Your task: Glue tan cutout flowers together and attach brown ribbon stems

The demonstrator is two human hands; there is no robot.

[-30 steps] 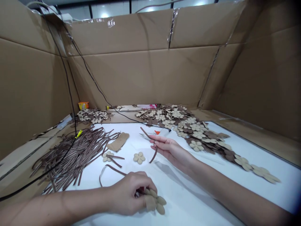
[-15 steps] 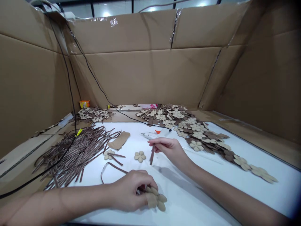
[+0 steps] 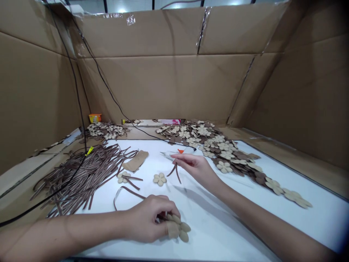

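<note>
Left hand (image 3: 148,218), holding flower (image 3: 176,229), right hand (image 3: 192,167), pinching strip (image 3: 176,171)

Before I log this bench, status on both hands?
Left hand pinching tan flower. Right hand holding brown strip, near glue gun. Loose flower between hands.

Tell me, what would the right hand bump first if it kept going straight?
The right hand would probably meet the white glue gun first. The picture can't show how high the hand is, so it might pass over.

Taped cardboard walls (image 3: 163,87) rise beneath bright windows (image 3: 177,4)
</note>
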